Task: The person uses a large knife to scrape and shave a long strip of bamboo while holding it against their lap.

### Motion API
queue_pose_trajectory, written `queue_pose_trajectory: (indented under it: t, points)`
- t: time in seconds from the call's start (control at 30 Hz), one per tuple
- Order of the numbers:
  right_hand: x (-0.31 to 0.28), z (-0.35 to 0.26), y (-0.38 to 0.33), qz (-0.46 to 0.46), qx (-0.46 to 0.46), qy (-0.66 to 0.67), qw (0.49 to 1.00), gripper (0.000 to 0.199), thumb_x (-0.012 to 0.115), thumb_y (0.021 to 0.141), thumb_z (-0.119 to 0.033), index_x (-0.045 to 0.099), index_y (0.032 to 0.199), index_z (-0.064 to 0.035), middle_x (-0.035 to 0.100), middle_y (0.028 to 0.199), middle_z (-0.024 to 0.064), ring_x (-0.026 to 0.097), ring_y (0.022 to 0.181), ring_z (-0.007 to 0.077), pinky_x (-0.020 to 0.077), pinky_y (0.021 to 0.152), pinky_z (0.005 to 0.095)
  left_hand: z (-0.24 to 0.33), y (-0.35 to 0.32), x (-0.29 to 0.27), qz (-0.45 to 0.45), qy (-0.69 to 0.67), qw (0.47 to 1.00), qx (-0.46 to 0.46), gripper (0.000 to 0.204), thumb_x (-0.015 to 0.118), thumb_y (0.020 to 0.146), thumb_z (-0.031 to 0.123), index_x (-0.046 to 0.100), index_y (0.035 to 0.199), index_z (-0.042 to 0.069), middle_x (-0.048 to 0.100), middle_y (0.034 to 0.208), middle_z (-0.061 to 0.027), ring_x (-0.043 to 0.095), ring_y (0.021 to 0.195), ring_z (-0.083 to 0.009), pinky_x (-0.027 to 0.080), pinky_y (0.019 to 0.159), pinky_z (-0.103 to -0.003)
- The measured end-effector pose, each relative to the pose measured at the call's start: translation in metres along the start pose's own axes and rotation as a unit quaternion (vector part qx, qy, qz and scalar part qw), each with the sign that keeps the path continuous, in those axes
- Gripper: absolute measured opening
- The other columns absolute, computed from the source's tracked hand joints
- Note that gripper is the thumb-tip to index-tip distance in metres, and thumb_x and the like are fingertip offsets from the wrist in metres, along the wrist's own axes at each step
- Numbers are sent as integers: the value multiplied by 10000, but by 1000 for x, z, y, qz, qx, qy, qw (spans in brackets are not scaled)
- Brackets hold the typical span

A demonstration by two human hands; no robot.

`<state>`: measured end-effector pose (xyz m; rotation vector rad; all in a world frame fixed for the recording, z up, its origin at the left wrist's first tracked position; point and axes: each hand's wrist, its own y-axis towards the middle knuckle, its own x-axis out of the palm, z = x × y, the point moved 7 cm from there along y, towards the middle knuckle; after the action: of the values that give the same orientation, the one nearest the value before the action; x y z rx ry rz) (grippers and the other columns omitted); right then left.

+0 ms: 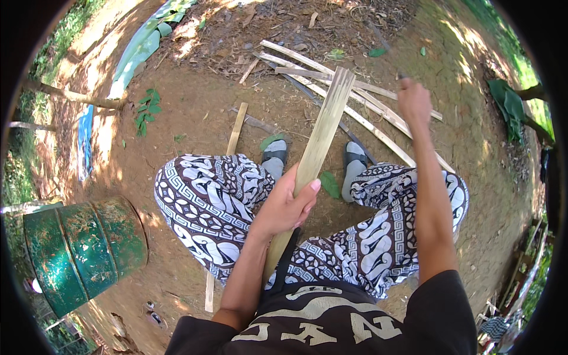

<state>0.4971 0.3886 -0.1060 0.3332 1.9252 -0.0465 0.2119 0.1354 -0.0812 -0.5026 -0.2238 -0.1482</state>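
Note:
My left hand (pixel 287 204) is closed around a long, flat bamboo slat (pixel 325 127), its thumb laid across the face. The slat stands tilted between my knees, its upper end pointing away and its lower end near my lap. A dark strip (pixel 287 260) runs beside that lower part. Raised out to the right, my right hand (pixel 415 105) is in a fist around a dark handle (pixel 403 77). A faint blurred streak beyond the handle looks like a long knife blade, smeared by motion. The fist is well apart from the slat.
Several pale split strips (pixel 355 109) lie crossed on the dirt ahead of my feet. Another strip (pixel 237 129) lies by my left knee. A rusty green drum (pixel 89 251) is at the left, with a blue sheet (pixel 85 142) beyond it. Leaves (pixel 148 112) litter the ground.

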Motion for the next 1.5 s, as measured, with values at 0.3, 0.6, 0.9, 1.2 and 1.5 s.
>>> queue_pose_trajectory:
  t: [0.3, 0.6, 0.9, 1.2, 1.5]
  points:
    - [-20, -73, -92, -71, -210, 191, 956, 145, 591, 800, -146, 596, 761, -6, 625, 634, 175, 587, 563, 392, 479, 563, 475, 0, 15, -19, 51, 22, 998, 17, 216, 529, 1035, 216, 464, 1141, 39, 464, 655, 17, 385, 389, -51, 339, 353, -220]
    - [-2, -107, -135, -84, -425, 33, 901, 129, 638, 732, -131, 550, 811, -79, 599, 622, 120, 620, 571, 345, 500, 521, 466, -5, 14, -12, 52, 46, 998, 13, 250, 531, 1035, 218, 467, 1212, 53, 455, 658, 28, 374, 402, -43, 323, 355, -218]
    - [22, -67, -56, -65, -235, -11, 970, 117, 622, 798, -154, 675, 860, -71, 696, 786, 194, 679, 678, 368, 552, 624, 487, -14, 14, -15, 69, 135, 985, 78, 235, 523, 1036, 208, 480, 1206, 51, 462, 660, 36, 389, 439, -39, 331, 382, -218]
    - [27, -41, -82, -202, 162, 505, 823, 195, 699, 870, -169, 552, 820, -50, 431, 536, -25, 402, 410, 80, 355, 405, 258, -3, 12, -11, 63, 90, 994, 7, 245, 540, 1029, 220, 478, 1152, 16, 499, 659, 6, 442, 423, -65, 385, 379, -234]
    - [-3, -139, -195, -381, 120, 539, 742, 345, 804, 865, -226, 498, 772, -98, 442, 533, -40, 416, 390, 64, 341, 367, 253, 24, -11, -10, 106, 287, 939, 157, 574, 559, 1015, 340, 379, 1384, -61, 684, 1031, -220, 691, 873, -248, 539, 789, -357]
